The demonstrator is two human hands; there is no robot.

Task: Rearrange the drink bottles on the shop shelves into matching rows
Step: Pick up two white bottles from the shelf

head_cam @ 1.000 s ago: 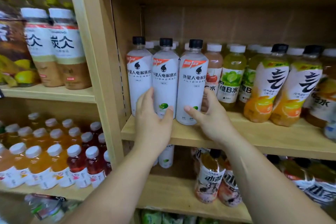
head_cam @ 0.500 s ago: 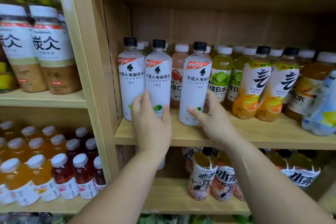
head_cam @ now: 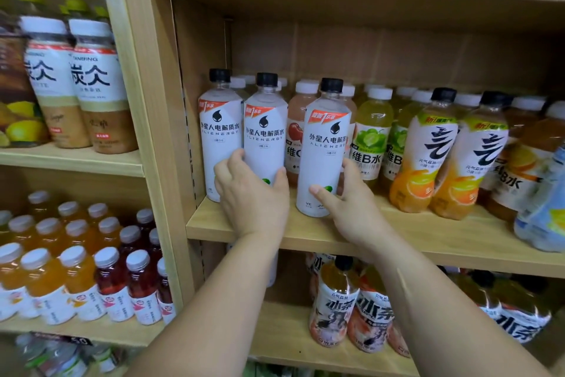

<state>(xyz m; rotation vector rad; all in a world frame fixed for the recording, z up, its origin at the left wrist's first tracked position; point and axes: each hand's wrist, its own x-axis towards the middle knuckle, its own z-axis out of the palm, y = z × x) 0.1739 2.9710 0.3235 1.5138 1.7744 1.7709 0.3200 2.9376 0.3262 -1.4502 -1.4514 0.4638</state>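
L hand (head_cam: 252,193) wraps middle white bottle (head_cam: 265,138) low down, thumb on its rt side. R hand (head_cam: 348,202) grips rt white bottle (head_cam: 324,156), thumb across front. Both bottles upright on shelf (head_cam: 397,236), left white bottle (head_cam: 218,138) beside them; forearms reach up fm below.

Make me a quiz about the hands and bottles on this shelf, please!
1. True or false: the left hand grips the middle white bottle.
2. What does the right hand grip? A) the right white bottle B) a cup C) nothing
3. Fill in: the white bottles' caps are ____.
Key: 1 true; 2 A; 3 black.
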